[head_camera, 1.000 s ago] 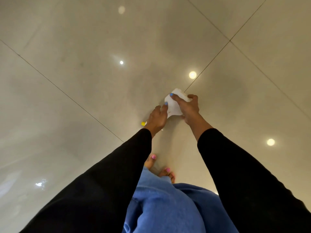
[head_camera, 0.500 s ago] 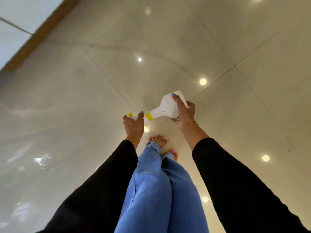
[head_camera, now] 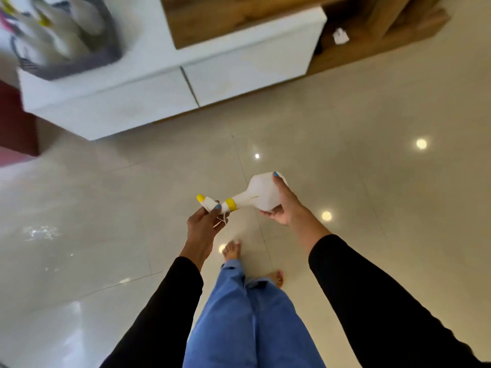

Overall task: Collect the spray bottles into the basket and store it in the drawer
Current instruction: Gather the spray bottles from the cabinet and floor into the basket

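Note:
A white spray bottle with a yellow collar and yellow nozzle tip lies sideways in the air above the floor, held by both hands. My right hand grips its round body. My left hand holds the trigger head. A grey basket with several white spray bottles in it stands on the white cabinet at the top left, blurred. The cabinet's two drawer fronts are shut.
Glossy beige floor tiles spread all around me, with ceiling lights mirrored in them. A wooden shelf unit stands right of the cabinet, with a small white object in its lower opening. A dark red wall is at the left edge.
The view has swung up from bare floor to the cabinet and basket. Both hands have raised the bottle from the floor and turned its head to the left.

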